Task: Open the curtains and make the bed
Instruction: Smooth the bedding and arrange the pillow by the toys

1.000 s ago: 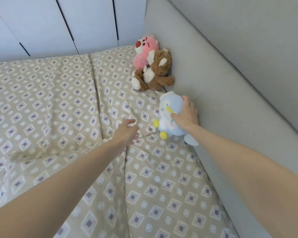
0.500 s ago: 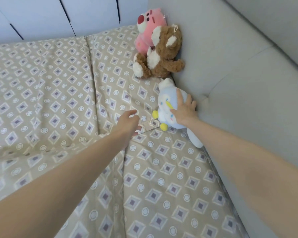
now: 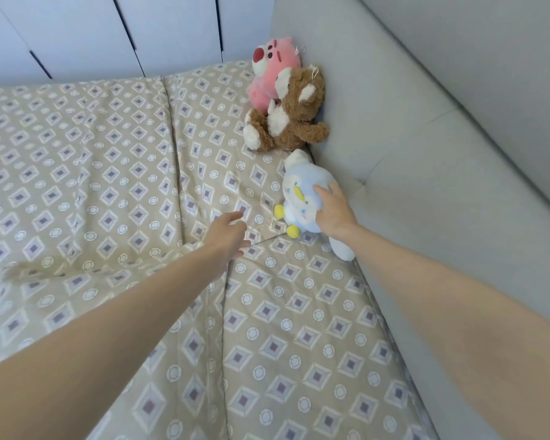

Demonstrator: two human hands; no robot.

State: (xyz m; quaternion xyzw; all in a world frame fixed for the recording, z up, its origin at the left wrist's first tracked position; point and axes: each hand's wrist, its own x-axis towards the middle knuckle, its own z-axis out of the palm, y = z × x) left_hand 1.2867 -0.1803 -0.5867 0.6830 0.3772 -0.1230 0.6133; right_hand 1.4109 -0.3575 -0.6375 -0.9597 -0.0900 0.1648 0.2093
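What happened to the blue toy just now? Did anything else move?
The right hand pushed the blue toy up the bed, closer to the brown bear, and its grip slid from the toy's top down onto its side. The left hand stayed hovering over the cover, fingers loose. The brown bear and pink bear kept leaning on the headboard.

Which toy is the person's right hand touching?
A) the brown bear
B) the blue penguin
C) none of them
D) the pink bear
B: the right hand rests on the blue penguin, while the pink bear and brown bear sit untouched farther back against the grey headboard.
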